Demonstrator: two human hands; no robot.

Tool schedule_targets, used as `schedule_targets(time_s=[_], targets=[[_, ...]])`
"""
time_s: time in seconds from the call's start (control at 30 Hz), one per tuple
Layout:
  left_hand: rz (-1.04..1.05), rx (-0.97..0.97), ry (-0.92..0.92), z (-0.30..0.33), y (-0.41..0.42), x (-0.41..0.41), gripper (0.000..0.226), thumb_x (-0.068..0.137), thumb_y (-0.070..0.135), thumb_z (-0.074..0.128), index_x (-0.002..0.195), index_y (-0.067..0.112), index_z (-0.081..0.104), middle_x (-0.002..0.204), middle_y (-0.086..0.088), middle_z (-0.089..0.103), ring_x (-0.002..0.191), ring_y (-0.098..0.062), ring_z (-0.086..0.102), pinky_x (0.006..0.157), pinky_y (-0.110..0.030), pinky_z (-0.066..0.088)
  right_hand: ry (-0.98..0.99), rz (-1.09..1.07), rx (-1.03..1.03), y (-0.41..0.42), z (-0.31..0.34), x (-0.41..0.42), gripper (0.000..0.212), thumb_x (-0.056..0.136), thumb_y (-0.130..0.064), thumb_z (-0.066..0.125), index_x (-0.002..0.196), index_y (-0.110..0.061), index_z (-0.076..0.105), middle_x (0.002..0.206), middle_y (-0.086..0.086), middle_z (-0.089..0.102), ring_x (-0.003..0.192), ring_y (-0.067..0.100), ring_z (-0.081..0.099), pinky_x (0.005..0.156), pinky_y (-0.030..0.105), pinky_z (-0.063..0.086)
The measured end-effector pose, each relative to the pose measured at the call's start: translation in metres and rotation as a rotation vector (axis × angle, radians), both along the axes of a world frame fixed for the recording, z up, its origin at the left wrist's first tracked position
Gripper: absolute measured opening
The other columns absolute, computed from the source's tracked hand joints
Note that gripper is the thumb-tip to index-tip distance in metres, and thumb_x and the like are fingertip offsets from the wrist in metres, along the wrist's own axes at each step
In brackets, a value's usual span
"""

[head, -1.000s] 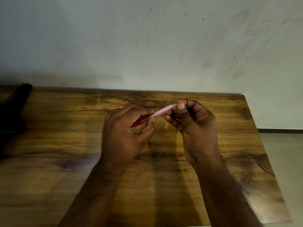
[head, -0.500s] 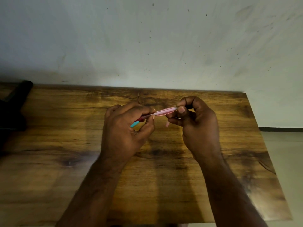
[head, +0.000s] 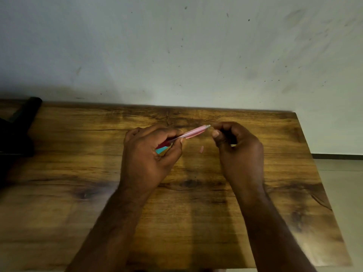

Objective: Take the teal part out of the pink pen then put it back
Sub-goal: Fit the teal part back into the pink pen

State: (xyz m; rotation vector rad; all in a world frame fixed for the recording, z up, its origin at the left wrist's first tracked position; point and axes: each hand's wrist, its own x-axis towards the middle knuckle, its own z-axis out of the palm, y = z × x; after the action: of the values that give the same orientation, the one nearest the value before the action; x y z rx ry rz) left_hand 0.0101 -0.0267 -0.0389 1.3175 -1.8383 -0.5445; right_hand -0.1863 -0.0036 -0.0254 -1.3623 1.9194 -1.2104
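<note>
My left hand is shut on the pink pen, which slants up to the right over the wooden table. The pen's dark red grip and its teal part show between my left thumb and fingers at the lower end. My right hand is curled just right of the pen's upper tip, with the index fingertip right beside the tip. I see nothing in it. A small pink piece lies on the table between my hands.
A black object sits at the table's far left. A pale wall rises right behind the table. The table's right edge drops to a light floor.
My right hand has slid off the pen's upper end, which now shows bare. More of the teal part shows in my left hand.
</note>
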Motion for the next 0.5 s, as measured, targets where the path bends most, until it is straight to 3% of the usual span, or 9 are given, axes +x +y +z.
schedule_targets(time_s=[0.1,0.17,0.37,0.5], targets=[[0.013,0.040,0.089,-0.002,-0.001,0.001,0.026,0.093,0.035,0.071,0.115,0.022,0.080,0.103,0.011,0.077,0.095,-0.013,0.073,0.089,-0.060,0.056,0.358,0.100,0.130,0.003,-0.009,0.009,0.022,0.096,-0.021,0.072,0.118,-0.019,0.075,0.106,-0.001,0.071,0.093,0.014,0.064,0.081,0.028,0.051],[0.018,0.045,0.099,-0.002,-0.001,0.001,0.026,0.094,0.034,0.071,0.116,0.022,0.079,0.105,0.011,0.077,0.097,-0.014,0.074,0.089,-0.061,0.057,0.457,0.148,0.185,0.003,-0.010,0.016,0.021,0.096,-0.026,0.071,0.115,-0.018,0.075,0.108,0.004,0.068,0.098,0.023,0.061,0.081,0.032,0.047],[0.036,0.047,0.139,-0.001,0.000,0.000,0.027,0.094,0.036,0.071,0.115,0.021,0.079,0.105,0.011,0.077,0.097,-0.012,0.074,0.088,-0.060,0.058,0.458,0.176,0.245,0.003,-0.003,0.022,0.019,0.095,-0.031,0.072,0.112,-0.022,0.073,0.108,0.000,0.066,0.096,0.020,0.064,0.077,0.032,0.050],[0.030,0.040,0.120,0.000,0.000,0.000,0.026,0.095,0.035,0.071,0.116,0.021,0.079,0.105,0.012,0.076,0.097,-0.010,0.073,0.088,-0.060,0.058,0.469,0.173,0.266,0.003,-0.003,0.021,0.013,0.096,-0.026,0.071,0.108,-0.025,0.074,0.105,-0.001,0.069,0.092,0.019,0.066,0.072,0.027,0.041]])
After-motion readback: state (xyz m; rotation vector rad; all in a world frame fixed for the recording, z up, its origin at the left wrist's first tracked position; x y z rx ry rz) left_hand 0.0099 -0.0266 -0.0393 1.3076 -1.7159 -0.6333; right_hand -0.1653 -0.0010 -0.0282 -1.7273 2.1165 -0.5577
